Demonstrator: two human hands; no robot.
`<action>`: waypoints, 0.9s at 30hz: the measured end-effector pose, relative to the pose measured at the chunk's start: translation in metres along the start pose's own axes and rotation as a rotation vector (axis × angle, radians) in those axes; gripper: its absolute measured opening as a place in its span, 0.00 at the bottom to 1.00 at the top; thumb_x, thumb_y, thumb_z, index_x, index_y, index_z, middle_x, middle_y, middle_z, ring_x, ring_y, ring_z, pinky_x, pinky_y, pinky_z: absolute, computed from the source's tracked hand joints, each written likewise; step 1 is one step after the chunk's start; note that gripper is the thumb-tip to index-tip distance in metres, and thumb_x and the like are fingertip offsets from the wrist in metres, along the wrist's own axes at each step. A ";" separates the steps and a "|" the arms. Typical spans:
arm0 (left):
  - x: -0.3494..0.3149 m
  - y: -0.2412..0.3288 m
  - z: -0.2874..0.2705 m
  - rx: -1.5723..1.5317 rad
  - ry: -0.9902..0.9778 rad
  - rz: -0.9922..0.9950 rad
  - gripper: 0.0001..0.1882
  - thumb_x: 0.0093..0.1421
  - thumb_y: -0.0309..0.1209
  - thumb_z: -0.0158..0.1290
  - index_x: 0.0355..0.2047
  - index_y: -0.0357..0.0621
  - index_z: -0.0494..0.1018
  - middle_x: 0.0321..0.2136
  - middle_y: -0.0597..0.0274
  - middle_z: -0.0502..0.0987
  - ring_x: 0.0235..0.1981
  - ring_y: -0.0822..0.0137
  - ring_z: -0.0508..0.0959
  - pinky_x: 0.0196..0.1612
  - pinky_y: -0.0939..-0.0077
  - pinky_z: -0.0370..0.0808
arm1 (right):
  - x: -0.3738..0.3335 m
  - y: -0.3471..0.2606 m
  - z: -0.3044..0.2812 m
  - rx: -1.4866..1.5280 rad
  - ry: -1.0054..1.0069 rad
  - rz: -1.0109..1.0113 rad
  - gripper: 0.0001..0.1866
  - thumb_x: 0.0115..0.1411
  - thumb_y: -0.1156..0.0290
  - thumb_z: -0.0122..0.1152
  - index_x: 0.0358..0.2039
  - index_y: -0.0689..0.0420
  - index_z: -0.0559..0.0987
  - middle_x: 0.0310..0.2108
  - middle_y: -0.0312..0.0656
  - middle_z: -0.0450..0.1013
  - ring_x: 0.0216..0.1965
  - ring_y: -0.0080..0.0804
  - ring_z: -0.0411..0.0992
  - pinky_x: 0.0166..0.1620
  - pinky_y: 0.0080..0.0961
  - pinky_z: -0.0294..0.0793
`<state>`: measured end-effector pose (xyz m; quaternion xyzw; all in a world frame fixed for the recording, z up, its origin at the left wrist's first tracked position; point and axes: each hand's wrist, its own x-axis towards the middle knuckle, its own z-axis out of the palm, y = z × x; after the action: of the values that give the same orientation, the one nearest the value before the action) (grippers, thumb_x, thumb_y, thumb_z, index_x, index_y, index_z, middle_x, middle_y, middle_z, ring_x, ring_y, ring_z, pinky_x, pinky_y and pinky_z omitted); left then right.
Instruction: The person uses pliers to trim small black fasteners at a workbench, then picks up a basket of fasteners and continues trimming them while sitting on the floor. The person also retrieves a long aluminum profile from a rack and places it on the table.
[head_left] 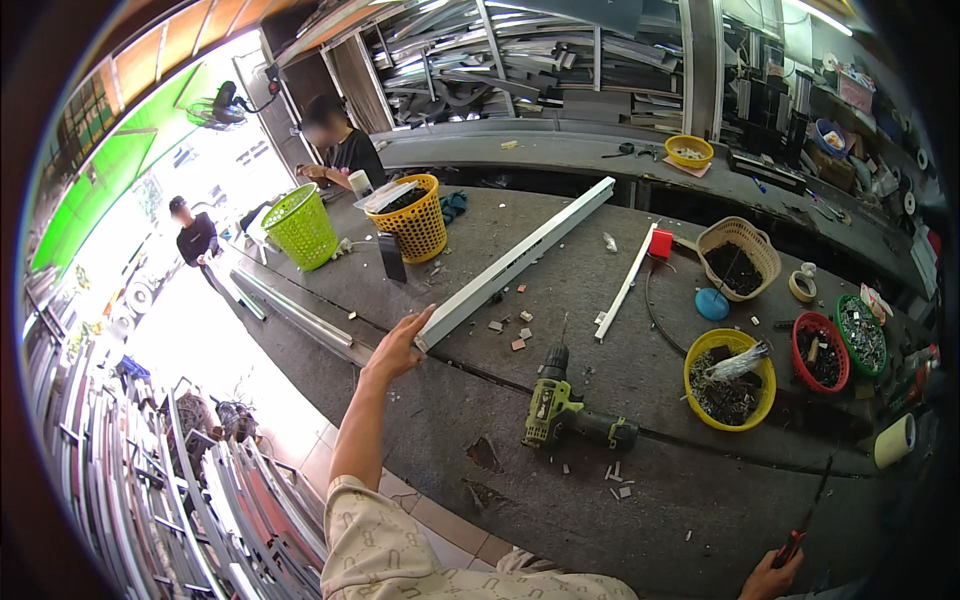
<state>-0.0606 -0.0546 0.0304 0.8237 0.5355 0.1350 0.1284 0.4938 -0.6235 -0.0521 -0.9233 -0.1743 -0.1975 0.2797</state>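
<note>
My left hand (398, 342) is closed around the near end of a long white metal profile (520, 258), which lies slantwise across the dark workbench (430, 440). At the lower right edge my right hand (770, 578) grips a screwdriver (793, 546) with a red and black handle, its long thin shaft pointing up and away. Between the hands a green cordless drill (550, 408) lies on its side, bit pointing away. Beyond it rests a thin white strip (626, 285), with a red block (661, 243) at its far end. Small offcuts (518, 345) are scattered beside the profile.
Yellow (735, 405), red (822, 350) and green (862, 335) baskets of small hardware stand to the right, near a beige basket (740, 250). Green (302, 228) and yellow (410, 222) bins stand far left. Two people (345, 150) are beyond. Metal lengths (235, 500) fill the lower left.
</note>
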 end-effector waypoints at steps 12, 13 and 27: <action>0.006 -0.008 0.017 -0.173 0.050 -0.057 0.49 0.51 0.19 0.72 0.71 0.69 0.69 0.50 0.50 0.81 0.49 0.51 0.81 0.55 0.57 0.77 | -0.003 0.009 0.003 -0.022 0.007 -0.018 0.22 0.61 0.57 0.68 0.48 0.60 0.81 0.39 0.52 0.82 0.40 0.55 0.82 0.45 0.48 0.80; 0.005 -0.008 0.017 -0.172 0.051 -0.068 0.49 0.50 0.19 0.72 0.71 0.69 0.69 0.50 0.49 0.81 0.49 0.51 0.81 0.55 0.57 0.77 | -0.004 0.011 0.005 -0.022 -0.001 -0.018 0.21 0.62 0.58 0.67 0.50 0.60 0.81 0.40 0.52 0.82 0.40 0.56 0.81 0.45 0.49 0.80; -0.009 -0.005 0.043 0.061 0.323 0.073 0.33 0.62 0.21 0.59 0.66 0.64 0.75 0.51 0.49 0.78 0.50 0.48 0.82 0.54 0.57 0.79 | -0.006 0.022 0.013 -0.105 -0.110 0.144 0.24 0.62 0.73 0.61 0.60 0.61 0.74 0.45 0.52 0.78 0.45 0.52 0.79 0.46 0.46 0.75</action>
<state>-0.0528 -0.0634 -0.0119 0.8137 0.5227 0.2541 0.0107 0.5013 -0.6343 -0.0751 -0.9561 -0.1122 -0.1349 0.2345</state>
